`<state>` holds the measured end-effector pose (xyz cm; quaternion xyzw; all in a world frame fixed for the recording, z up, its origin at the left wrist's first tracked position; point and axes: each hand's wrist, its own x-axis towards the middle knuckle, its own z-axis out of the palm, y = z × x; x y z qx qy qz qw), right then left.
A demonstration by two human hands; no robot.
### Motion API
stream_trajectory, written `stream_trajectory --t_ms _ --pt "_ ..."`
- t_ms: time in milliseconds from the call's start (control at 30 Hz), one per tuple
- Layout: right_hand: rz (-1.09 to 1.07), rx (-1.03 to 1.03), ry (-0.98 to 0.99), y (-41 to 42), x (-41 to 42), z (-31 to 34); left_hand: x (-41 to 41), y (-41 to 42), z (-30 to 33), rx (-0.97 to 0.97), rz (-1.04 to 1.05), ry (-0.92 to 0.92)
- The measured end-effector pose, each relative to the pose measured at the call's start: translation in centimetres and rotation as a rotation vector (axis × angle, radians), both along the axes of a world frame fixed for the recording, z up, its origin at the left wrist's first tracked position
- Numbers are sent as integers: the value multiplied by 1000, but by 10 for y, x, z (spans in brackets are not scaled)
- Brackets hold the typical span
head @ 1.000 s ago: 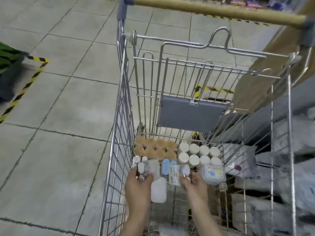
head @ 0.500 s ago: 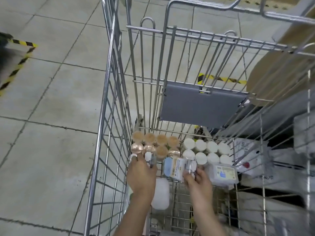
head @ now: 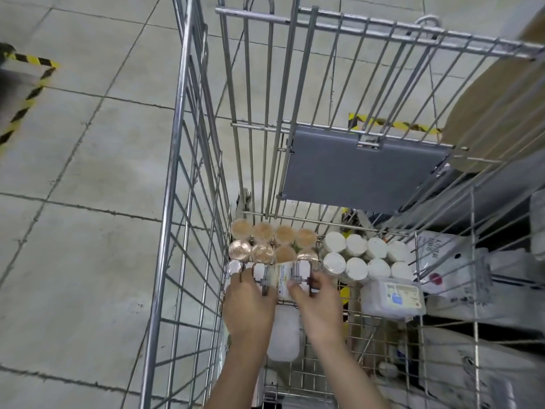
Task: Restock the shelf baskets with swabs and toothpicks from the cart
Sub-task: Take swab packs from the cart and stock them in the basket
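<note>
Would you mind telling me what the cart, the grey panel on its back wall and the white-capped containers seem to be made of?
The silver wire shopping cart looks like plated steel: thin, shiny rods with bright glints. The flat grey panel seems matte plastic, uniform and dull, clipped to the wires. The round white-capped containers look like plastic, with matte lids; their bodies are mostly hidden.

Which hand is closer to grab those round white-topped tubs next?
The right hand: it sits nearer the round white-lidded tubs. The left hand is by the tan-topped tubs.
</note>
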<state>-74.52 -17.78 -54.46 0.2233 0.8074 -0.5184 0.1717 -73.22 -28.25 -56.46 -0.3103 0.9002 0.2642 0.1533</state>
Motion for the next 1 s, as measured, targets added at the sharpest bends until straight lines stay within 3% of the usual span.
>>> stream_trajectory --t_ms 467,633,1000 --pt "212 9 -114 -8 -12 -10 23 2 -17 237 116 246" --pt "267 40 -167 -10 -19 -16 20 3 -21 277 116 248" --pt "290 215 -93 -17 -15 -24 25 8 -22 276 135 269"
